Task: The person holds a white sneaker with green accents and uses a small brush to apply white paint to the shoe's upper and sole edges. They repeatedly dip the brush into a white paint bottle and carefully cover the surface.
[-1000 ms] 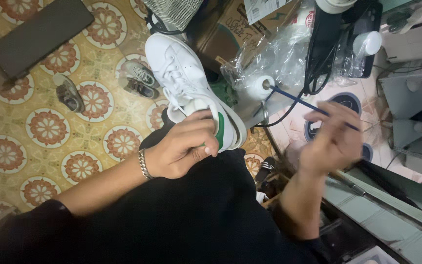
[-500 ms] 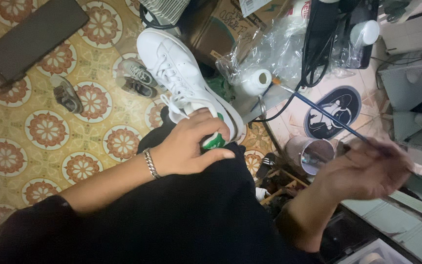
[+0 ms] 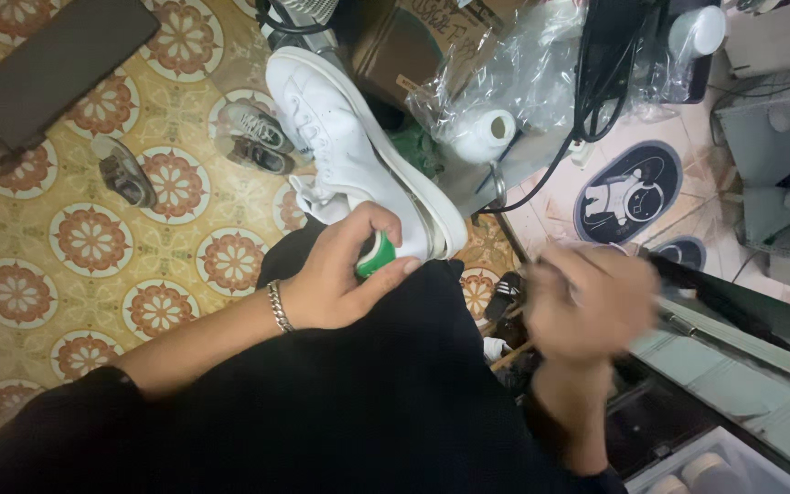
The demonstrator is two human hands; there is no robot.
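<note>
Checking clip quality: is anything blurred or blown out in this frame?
Head view: right hand is smeared by motion blur, so its grip cannot be read; left hand and the white sneaker it holds are sharp; the plastic bag shows mild glare.

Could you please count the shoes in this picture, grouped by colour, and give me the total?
White sneaker with a green heel tab, held at the heel by the left hand: 1
Grey shoes on the patterned tile floor, one pair and one single: 3
Total: 4
</note>
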